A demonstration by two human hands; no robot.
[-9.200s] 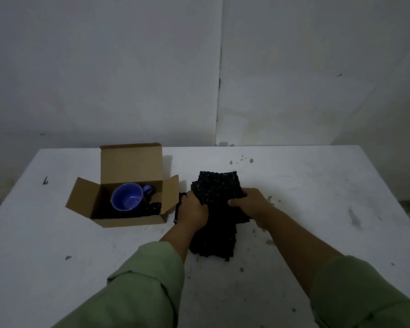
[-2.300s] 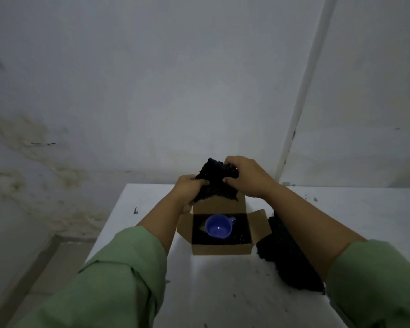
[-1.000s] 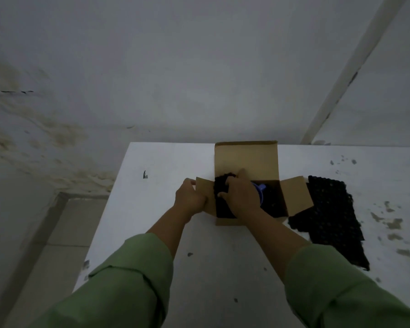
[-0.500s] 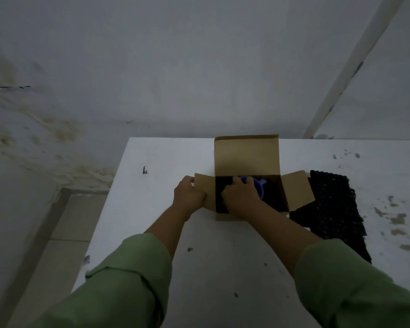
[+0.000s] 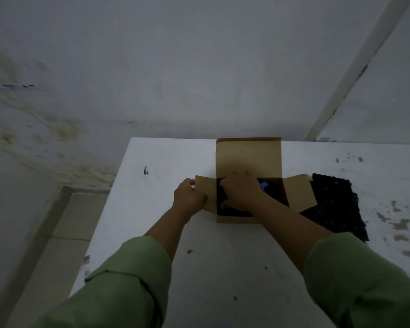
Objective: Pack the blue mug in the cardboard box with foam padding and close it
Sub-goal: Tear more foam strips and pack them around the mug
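The open cardboard box stands on the white table, its lid flap upright at the back and its side flaps spread out. My left hand grips the left side flap. My right hand is down inside the box, pressing on black foam in its left part. Only a sliver of the blue mug shows to the right of my right hand; the rest is hidden.
A second sheet of black foam lies on the table just right of the box, partly under the right flap. The white table ends at a left edge above the tiled floor. A wall stands close behind.
My right hand has pushed deeper into the box over the foam, covering more of the mug. My left hand stays on the left flap.
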